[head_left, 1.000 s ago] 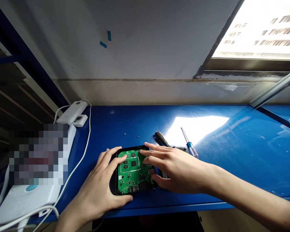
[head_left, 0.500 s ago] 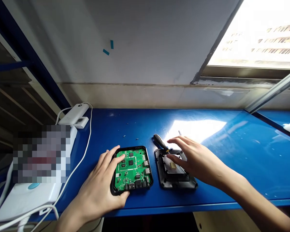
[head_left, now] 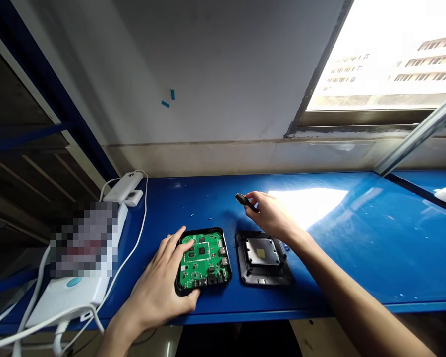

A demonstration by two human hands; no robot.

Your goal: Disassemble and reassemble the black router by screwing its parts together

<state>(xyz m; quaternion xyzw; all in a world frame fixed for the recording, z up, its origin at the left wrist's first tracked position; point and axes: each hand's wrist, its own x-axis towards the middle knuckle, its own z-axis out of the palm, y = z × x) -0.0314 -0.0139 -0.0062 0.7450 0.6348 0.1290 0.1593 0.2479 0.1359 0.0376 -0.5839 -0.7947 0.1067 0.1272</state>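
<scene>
The left hand [head_left: 159, 280] is clamped around the left side of the black case [head_left: 229, 258], thumb at its near edge and one fingertip over the green board [head_left: 198, 270] inside. The case lies on the blue bench [head_left: 357, 253], near its near edge. Just right of it rests the cover [head_left: 263, 275], inner side up, with a metal plate [head_left: 273, 251] and a tan pad [head_left: 260, 253]. Beyond the cover, the right hand [head_left: 271, 213] is closed on a black tool [head_left: 246, 202]. Small screws [head_left: 210, 218] lie beyond the case; a white cable [head_left: 144, 218] runs at left.
</scene>
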